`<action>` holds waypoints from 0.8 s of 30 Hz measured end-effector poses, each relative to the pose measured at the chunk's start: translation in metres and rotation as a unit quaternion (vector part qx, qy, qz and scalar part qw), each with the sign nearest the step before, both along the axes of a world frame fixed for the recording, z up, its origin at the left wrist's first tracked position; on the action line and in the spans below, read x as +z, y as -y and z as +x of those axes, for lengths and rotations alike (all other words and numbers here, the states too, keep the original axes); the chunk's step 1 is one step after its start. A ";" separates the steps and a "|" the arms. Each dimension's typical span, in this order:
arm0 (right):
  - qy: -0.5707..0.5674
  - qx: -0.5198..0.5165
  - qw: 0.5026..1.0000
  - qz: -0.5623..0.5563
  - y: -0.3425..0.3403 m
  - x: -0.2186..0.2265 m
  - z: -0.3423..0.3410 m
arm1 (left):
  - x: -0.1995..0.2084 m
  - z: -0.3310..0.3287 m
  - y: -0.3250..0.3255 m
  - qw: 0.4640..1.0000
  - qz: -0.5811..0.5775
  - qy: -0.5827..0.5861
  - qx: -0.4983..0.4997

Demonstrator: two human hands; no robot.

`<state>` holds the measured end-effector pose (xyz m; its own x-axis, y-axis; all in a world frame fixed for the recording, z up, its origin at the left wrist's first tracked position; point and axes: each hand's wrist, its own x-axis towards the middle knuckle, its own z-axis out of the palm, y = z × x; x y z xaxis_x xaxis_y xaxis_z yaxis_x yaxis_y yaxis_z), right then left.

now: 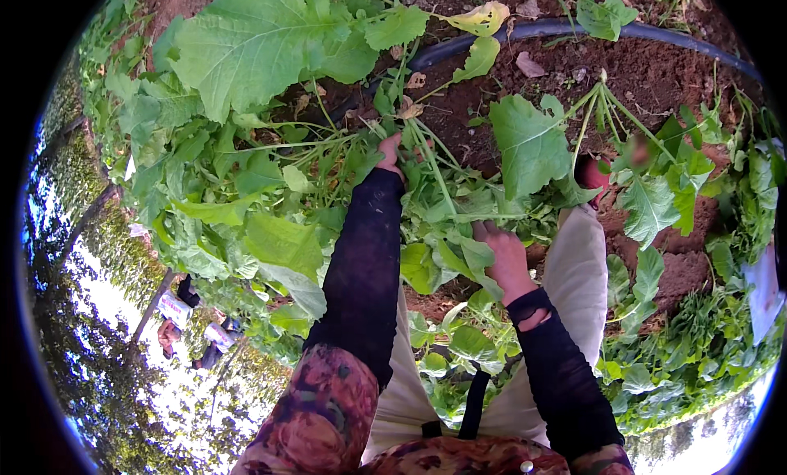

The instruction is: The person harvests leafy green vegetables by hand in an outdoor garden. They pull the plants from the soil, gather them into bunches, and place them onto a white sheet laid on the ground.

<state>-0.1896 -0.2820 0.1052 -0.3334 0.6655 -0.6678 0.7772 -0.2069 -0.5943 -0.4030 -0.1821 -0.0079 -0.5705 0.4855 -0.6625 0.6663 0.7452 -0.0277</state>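
My left hand [391, 154] reaches in at the base of a broad-leaved green plant [254, 45], its thumb and fingers closed round the leaf stems [426, 159] just above the soil. Leaves cover part of that hand. Lower and to the right, my right hand [503, 260] is closed on a bundle of leafy greens [467, 250], whose leaves hide most of its fingertips. Long pale stalks run between the two hands. Dark sleeves cover both forearms.
A black hose [533, 30] curves across the reddish soil [639, 65] beyond my hands. Another large-leaved plant [529, 143] stands right of them, near a red shoe [593, 178]. Dense foliage fills the left side. People [197, 331] and tree trunks appear far left.
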 end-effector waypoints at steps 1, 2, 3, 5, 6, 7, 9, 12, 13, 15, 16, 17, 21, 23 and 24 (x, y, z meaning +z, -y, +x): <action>-0.025 -0.007 0.999 0.039 0.002 0.001 0.002 | 0.001 -0.003 0.002 0.999 -0.014 0.032 -0.010; -0.019 -0.007 0.999 0.036 0.003 0.000 0.001 | 0.001 -0.006 0.003 0.998 -0.023 0.057 -0.019; -0.012 -0.007 0.999 0.034 0.004 0.000 0.001 | 0.002 -0.010 0.003 0.997 -0.028 0.073 -0.029; -0.001 0.008 1.000 0.027 0.006 -0.001 0.001 | 0.005 -0.018 0.003 0.994 -0.038 0.084 -0.054; 0.002 0.022 0.999 0.024 0.006 -0.001 0.001 | 0.008 -0.022 0.005 0.994 -0.042 0.075 -0.070; 0.000 0.032 0.999 0.031 0.007 -0.001 0.002 | 0.011 -0.024 0.008 0.993 -0.045 0.066 -0.091; -0.008 0.013 1.000 0.000 0.007 -0.002 0.002 | 0.020 -0.026 0.019 0.989 -0.048 0.045 -0.136; -0.031 -0.025 0.999 -0.009 0.008 -0.001 0.004 | 0.041 -0.021 0.046 0.975 -0.023 0.017 -0.222; -0.037 -0.030 0.999 -0.004 0.008 -0.001 0.005 | 0.050 -0.018 0.054 0.963 0.015 0.006 -0.268; -0.043 -0.036 0.998 0.004 0.008 0.000 0.006 | 0.061 -0.012 0.053 0.934 0.072 -0.025 -0.349; -0.043 -0.038 0.998 0.008 0.007 0.001 0.007 | 0.064 -0.011 0.047 0.903 0.170 -0.045 -0.393; -0.044 -0.038 0.998 0.011 0.007 0.001 0.007 | 0.063 -0.009 0.034 0.871 0.240 -0.072 -0.422; -0.040 -0.043 0.998 0.016 0.006 0.002 0.007 | 0.061 -0.020 -0.029 0.885 0.050 -0.095 -0.453; -0.044 -0.061 0.997 0.022 0.005 0.002 0.006 | 0.063 -0.030 -0.044 0.875 -0.009 -0.129 -0.467; -0.045 -0.058 0.997 0.028 0.004 0.002 0.005 | 0.063 -0.034 -0.048 0.875 -0.066 -0.150 -0.456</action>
